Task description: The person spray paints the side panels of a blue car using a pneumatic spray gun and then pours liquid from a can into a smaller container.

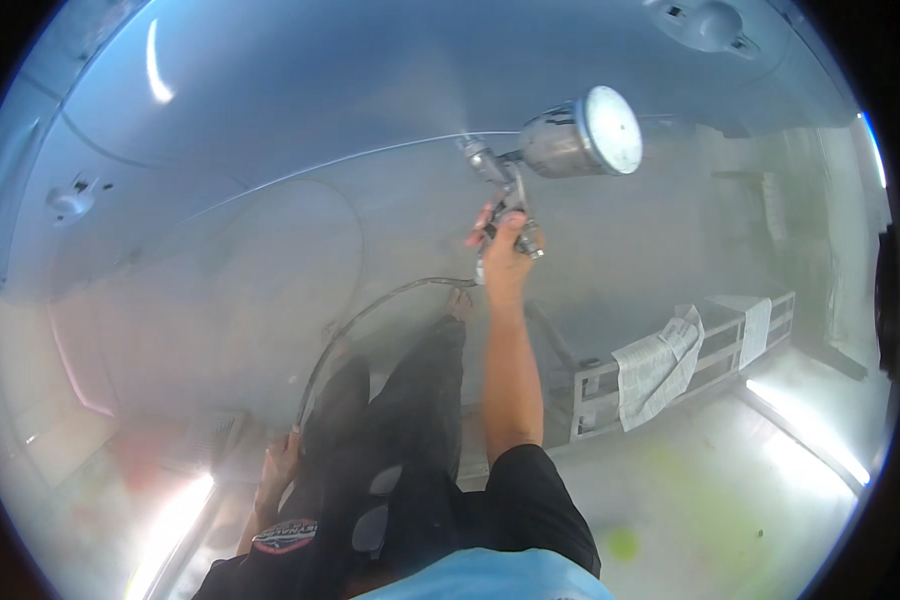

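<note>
My right hand point(510, 245) is wrapped round the handle of a metal spray gun point(488, 163) and holds it out in front of me. A silver cup point(560, 140) with a pale round lid sits on the gun's right side. Faint mist fans from its nozzle toward a glossy blue-grey vehicle panel point(300, 90). From the base of the grip a dark air hose point(370, 303) curves left and down to my left hand point(282, 462). That hand is low beside my left leg, its fingers closed round the hose and partly hidden.
A metal frame rack point(595, 400) stands to the right, with newspaper sheets point(660, 368) draped over it. Bright tube lights point(808, 430) glow at lower right and lower left. Handle recesses point(70, 202) show on the panel. Haze blurs the surroundings.
</note>
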The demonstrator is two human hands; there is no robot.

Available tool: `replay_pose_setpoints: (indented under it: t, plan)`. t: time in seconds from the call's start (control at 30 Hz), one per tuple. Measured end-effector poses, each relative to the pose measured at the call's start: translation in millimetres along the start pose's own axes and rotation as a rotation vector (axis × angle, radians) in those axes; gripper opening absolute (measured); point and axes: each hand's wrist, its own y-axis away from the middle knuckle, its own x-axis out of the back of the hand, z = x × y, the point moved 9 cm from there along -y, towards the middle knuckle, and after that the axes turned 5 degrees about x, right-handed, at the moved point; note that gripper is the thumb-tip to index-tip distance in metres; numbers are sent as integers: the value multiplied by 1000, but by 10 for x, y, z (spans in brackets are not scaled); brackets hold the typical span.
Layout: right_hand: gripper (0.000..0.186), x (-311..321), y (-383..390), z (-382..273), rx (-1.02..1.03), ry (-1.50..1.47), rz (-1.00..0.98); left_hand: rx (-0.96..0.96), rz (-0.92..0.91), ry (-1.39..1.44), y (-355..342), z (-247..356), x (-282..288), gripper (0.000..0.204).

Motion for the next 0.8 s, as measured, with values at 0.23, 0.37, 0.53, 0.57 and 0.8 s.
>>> replay_pose_setpoints:
  t: [0.23,0.37,0.53,0.57,0.8]
  plan:
    - [66,1214,-933,-516,27,71,135,-192,-62,-96,13,1138,-316,61]
    - [61,1802,-1418,-742,70,175,234,-266,-73,-103,-51,1524,-490,60]
    - [54,2601,-1994,-953,52,287,289,-312,-115,-145,-12,1954,-616,59]
    - [53,2769,-2102,-975,38,326,326,-321,-122,-137,-41,1971,-645,60]
    - [51,3463,-2561,-1356,99,436,454,-345,-148,-121,35,2104,-672,60]
